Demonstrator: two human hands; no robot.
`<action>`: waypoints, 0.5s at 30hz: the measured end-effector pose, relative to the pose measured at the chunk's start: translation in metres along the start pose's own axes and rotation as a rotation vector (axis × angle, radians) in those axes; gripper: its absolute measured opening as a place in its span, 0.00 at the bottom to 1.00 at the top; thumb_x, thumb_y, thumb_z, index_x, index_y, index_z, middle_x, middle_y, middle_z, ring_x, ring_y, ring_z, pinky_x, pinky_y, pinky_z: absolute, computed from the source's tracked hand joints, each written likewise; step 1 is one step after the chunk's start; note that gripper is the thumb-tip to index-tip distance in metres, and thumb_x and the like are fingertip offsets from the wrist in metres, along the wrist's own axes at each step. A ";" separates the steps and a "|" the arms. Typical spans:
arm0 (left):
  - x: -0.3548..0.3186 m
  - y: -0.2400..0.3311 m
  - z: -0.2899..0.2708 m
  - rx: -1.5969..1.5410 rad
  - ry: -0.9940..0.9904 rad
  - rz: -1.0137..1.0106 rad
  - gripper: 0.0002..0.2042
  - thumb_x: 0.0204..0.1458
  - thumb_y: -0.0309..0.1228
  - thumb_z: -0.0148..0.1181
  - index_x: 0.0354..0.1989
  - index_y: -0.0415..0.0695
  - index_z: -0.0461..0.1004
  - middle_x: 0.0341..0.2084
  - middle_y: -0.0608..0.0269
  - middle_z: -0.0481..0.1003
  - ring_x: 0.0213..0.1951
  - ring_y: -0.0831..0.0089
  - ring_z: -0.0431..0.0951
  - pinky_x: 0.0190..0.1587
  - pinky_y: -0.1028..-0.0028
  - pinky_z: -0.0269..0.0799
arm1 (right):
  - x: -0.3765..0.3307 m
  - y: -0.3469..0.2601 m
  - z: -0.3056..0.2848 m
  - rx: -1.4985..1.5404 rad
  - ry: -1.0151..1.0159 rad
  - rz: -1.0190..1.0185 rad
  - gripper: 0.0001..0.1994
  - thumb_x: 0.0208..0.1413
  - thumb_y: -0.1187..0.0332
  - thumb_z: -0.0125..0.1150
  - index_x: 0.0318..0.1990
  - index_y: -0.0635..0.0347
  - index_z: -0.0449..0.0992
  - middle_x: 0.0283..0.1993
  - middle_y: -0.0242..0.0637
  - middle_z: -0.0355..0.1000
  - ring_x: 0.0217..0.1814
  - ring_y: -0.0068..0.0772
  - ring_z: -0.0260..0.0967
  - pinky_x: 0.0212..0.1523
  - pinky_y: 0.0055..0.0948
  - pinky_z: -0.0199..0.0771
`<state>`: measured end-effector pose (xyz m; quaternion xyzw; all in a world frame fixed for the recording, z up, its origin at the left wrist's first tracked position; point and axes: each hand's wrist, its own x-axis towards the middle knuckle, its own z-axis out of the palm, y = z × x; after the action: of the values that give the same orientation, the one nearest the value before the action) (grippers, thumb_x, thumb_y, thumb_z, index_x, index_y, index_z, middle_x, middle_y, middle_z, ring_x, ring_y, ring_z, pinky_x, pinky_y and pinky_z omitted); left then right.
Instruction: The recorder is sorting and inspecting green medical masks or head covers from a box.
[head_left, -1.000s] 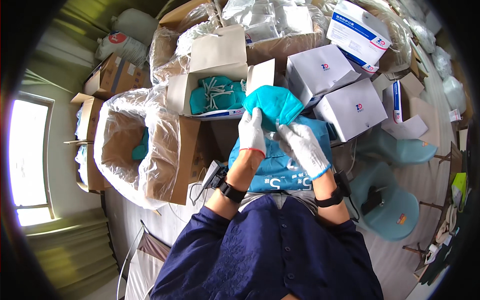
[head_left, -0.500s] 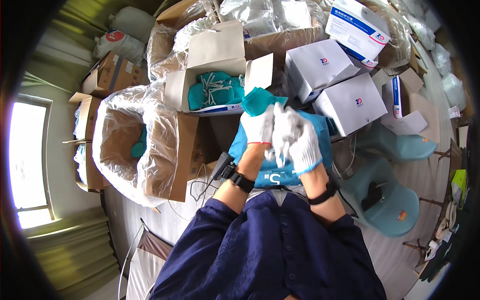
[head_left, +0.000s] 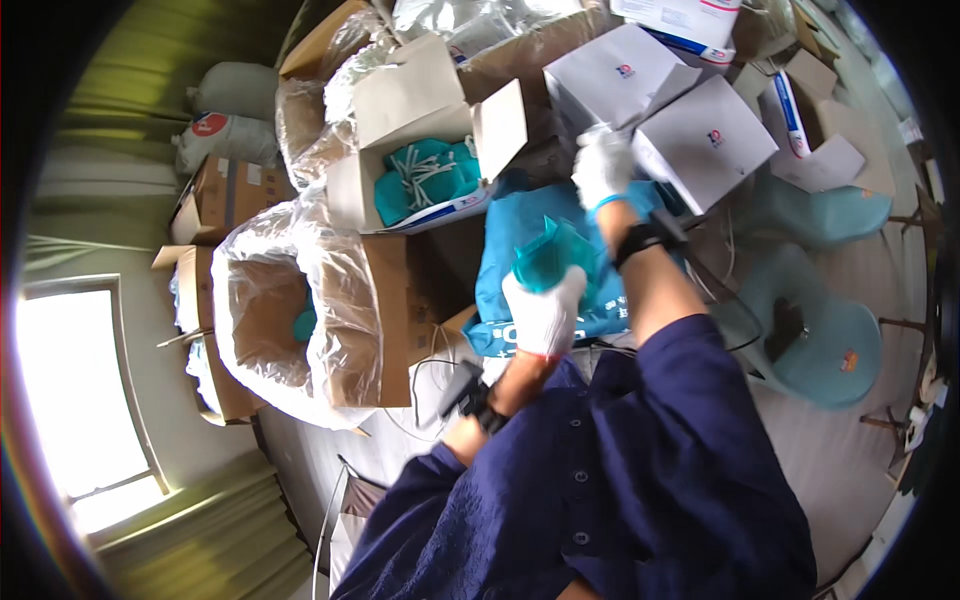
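Observation:
My left hand (head_left: 545, 310), in a white knit glove, is closed on a green face mask (head_left: 552, 256) above a blue bag (head_left: 500, 285). The mask's cupped shape opens away from the palm. My right hand (head_left: 605, 168), gloved too, reaches out beside the closed white boxes (head_left: 705, 140). Motion blurs its fingers, so I cannot tell whether they hold anything. To the left of it stands an open white carton (head_left: 345, 190) with a pile of green masks (head_left: 430, 180) inside, their white straps on top.
A large cardboard box (head_left: 395, 310) lined with clear plastic (head_left: 250, 260) stands at the left, with a bit of green inside. Pale blue chairs (head_left: 825, 340) are at the right. Another open white carton (head_left: 835, 160) lies at the far right. Cables hang near my left wrist.
My hands were together at the mask and are now apart. The right has moved up and right toward the white boxes; the left has come down and nearer with the mask. The view has shifted.

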<state>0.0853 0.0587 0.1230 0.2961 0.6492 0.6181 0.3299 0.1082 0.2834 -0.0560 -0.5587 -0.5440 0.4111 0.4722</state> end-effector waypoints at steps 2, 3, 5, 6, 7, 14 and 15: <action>0.008 0.007 -0.045 -0.265 -0.126 -0.205 0.11 0.46 0.21 0.56 0.39 0.39 0.75 0.31 0.64 0.76 0.31 0.74 0.76 0.33 0.73 0.73 | -0.021 -0.097 -0.012 0.371 -0.120 0.399 0.15 0.63 0.57 0.49 0.33 0.58 0.74 0.21 0.29 0.67 0.22 0.27 0.66 0.22 0.30 0.67; 0.014 0.001 -0.055 -0.516 -0.206 -0.361 0.15 0.50 0.25 0.57 0.48 0.40 0.72 0.39 0.60 0.76 0.39 0.70 0.78 0.41 0.70 0.76 | -0.010 -0.098 -0.036 0.341 -0.335 0.236 0.14 0.64 0.59 0.47 0.34 0.57 0.74 0.21 0.26 0.67 0.22 0.23 0.64 0.20 0.25 0.64; 0.023 0.001 -0.056 -0.772 -0.153 -0.529 0.19 0.56 0.39 0.57 0.51 0.42 0.70 0.42 0.57 0.76 0.42 0.65 0.78 0.43 0.67 0.77 | -0.021 -0.101 -0.056 0.557 -0.630 0.208 0.14 0.62 0.57 0.53 0.43 0.60 0.74 0.36 0.33 0.71 0.24 0.14 0.63 0.21 0.17 0.61; 0.025 0.007 -0.056 -0.838 -0.061 -0.610 0.21 0.57 0.45 0.56 0.50 0.42 0.70 0.40 0.57 0.76 0.39 0.64 0.79 0.40 0.66 0.78 | -0.037 -0.099 -0.059 0.710 -0.742 0.232 0.18 0.60 0.56 0.56 0.49 0.61 0.73 0.43 0.35 0.71 0.26 0.12 0.62 0.21 0.14 0.59; 0.027 -0.001 -0.063 -0.962 -0.162 -0.643 0.23 0.57 0.50 0.54 0.50 0.44 0.69 0.41 0.59 0.77 0.37 0.65 0.79 0.32 0.72 0.76 | -0.056 -0.101 -0.068 0.640 -0.931 0.235 0.23 0.58 0.56 0.60 0.54 0.61 0.69 0.48 0.36 0.69 0.27 0.11 0.61 0.22 0.13 0.58; 0.028 -0.012 -0.023 -0.853 -0.240 -0.966 0.19 0.61 0.50 0.48 0.34 0.45 0.68 0.21 0.71 0.64 0.19 0.80 0.62 0.20 0.81 0.57 | -0.133 -0.082 -0.075 0.574 -0.679 -0.184 0.15 0.57 0.65 0.63 0.49 0.58 0.74 0.35 0.26 0.72 0.24 0.09 0.61 0.19 0.12 0.57; 0.028 -0.068 -0.051 -1.518 -0.872 -0.889 0.24 0.59 0.54 0.47 0.45 0.43 0.70 0.29 0.66 0.71 0.28 0.73 0.71 0.32 0.77 0.68 | -0.130 -0.105 -0.081 0.919 -0.692 0.646 0.07 0.58 0.67 0.62 0.41 0.56 0.75 0.27 0.22 0.69 0.18 0.09 0.59 0.15 0.14 0.54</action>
<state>0.0292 0.0462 0.0541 -0.0637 -0.0469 0.5271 0.8461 0.1545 0.1439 0.0571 -0.2710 -0.2384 0.8783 0.3136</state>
